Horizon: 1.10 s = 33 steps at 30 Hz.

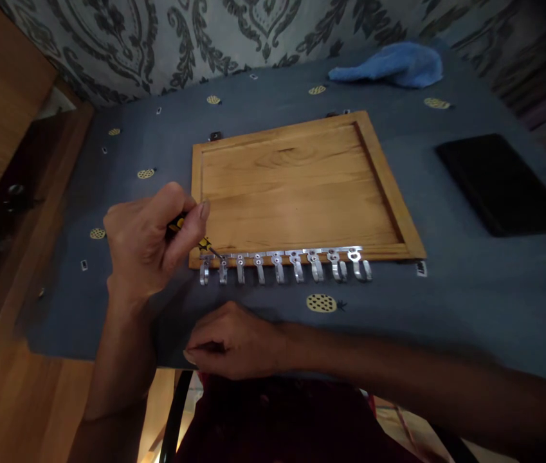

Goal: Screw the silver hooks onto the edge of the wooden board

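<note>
My left hand (154,235) is wrapped round the black and yellow handle of a screwdriver (204,245). Its thin shaft slants down to the second hook from the left on a metal hook rail (286,255). The rail, with several silver hooks, lies along the near edge of a framed wooden board (282,186), and the hooks stick out past that edge. Below the rail, my right hand (236,341) rests at the front edge of the table with its fingers curled closed. Whatever those fingers hold, if anything, is hidden.
A blue cloth (393,64) lies bunched at the back of the table (253,302), which has a grey-blue pineapple-print cover. A flat black object (504,183) is on the right. Small dark fittings (215,136) show behind the board. Wooden furniture (2,116) stands at left.
</note>
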Each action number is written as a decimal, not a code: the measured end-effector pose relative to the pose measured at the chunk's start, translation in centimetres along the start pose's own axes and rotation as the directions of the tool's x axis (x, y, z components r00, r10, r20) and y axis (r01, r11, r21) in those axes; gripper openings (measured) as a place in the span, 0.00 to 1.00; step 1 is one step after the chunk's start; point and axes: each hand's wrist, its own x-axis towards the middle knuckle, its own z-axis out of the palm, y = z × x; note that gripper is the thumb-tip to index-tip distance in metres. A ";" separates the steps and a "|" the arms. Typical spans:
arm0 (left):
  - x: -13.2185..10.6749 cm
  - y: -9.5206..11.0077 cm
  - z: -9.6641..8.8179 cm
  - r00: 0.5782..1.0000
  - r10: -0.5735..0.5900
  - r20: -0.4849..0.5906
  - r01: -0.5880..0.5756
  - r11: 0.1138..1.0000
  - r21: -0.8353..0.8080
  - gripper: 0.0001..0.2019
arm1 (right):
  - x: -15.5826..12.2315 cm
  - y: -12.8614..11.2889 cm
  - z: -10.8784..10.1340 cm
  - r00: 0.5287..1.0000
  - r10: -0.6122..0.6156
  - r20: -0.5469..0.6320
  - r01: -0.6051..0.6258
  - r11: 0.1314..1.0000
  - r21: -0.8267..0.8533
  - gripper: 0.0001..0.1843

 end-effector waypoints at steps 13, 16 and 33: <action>0.1 -0.6 0.3 0.998 0.026 -0.057 -0.029 0.998 -0.049 0.11 | 0.1 -0.2 -0.1 1.000 0.013 0.021 -0.013 1.000 0.016 0.18; 0.1 -0.8 0.2 0.997 0.005 -0.080 -0.009 0.999 -0.049 0.12 | 0.1 -0.2 -0.1 0.999 0.038 0.037 -0.038 0.999 0.012 0.18; 0.1 -3.4 1.0 0.864 -0.494 0.098 0.491 0.870 0.054 0.16 | 0.0 0.7 0.6 0.999 0.036 0.011 -0.035 0.993 -0.116 0.15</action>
